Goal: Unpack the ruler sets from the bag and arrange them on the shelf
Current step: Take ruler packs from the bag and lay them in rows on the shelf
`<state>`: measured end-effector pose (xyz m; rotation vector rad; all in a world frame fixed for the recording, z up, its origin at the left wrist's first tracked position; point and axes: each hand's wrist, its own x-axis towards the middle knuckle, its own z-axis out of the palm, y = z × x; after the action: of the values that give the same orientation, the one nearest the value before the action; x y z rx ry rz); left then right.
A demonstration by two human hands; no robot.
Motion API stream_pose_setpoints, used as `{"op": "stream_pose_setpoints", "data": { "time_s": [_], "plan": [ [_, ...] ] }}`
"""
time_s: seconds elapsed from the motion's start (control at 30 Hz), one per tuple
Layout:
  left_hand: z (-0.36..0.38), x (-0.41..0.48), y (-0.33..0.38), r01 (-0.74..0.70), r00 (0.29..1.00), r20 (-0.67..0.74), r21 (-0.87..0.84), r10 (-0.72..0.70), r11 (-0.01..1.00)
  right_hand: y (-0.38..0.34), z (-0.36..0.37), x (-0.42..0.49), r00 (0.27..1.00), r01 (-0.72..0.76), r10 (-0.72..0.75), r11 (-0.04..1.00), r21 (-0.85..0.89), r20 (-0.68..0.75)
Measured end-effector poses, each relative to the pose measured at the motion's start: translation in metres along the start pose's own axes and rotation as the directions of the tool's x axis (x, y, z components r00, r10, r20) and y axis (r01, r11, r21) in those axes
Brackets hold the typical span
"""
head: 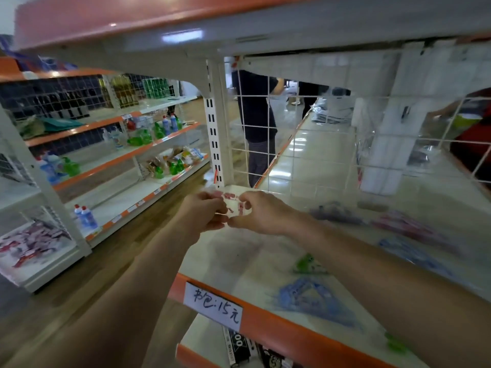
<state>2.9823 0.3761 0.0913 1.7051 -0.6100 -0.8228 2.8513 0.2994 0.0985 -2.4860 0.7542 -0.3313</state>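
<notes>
To the left stands a neighbouring rack (pixel 106 164) stocked with spray bottles (pixel 159 131) — green and blue — above a wooden floor (pixel 132 248). A white handwritten price label (pixel 214 305) sits low down. Behind a wire grid (pixel 268 160) stands a person in dark clothes (pixel 259 115).

Bright, even overhead light, soft shadows only. Glare patches on far tiled floor (pixel 300 140) and under upper shelf (pixel 183 35). Heavy motion blur at right, esp. over near ruler sets (pixel 313 296) — left shelving (pixel 148 155) sharper. Strong fisheye bend twd edges.
</notes>
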Motion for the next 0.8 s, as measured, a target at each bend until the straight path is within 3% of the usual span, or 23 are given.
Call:
{"op": "stream_pose_setpoints", "data": {
  "time_s": [0.13, 0.3, 0.43, 0.67, 0.8],
  "plan": [
    [0.032, -0.016, 0.002, 0.046, 0.990, 0.138, -0.141, -0.026, 0.989, 0.019, -0.020, -0.029, 0.997, -0.031, 0.024, 0.994, -0.104, -0.073],
    [0.065, -0.031, 0.006, 0.042, 0.959, 0.284, -0.145, 0.001, 0.988, 0.039, -0.046, -0.061, 0.991, -0.090, 0.074, 0.984, -0.152, -0.110],
    [0.085, -0.040, 0.011, 0.027, 0.944, 0.329, -0.146, 0.022, 0.989, 0.050, -0.060, -0.075, 0.982, -0.131, 0.090, 0.960, -0.248, -0.168],
    [0.105, -0.052, 0.023, 0.000, 0.929, 0.366, -0.139, 0.052, 0.990, 0.056, -0.083, -0.094, 0.980, -0.173, 0.132, 0.932, -0.319, -0.148],
    [0.110, -0.057, 0.027, -0.135, 0.940, 0.313, -0.025, 0.136, 0.991, 0.064, -0.098, -0.102, 0.979, -0.205, 0.197, 0.930, -0.307, -0.055]
  ]
}}
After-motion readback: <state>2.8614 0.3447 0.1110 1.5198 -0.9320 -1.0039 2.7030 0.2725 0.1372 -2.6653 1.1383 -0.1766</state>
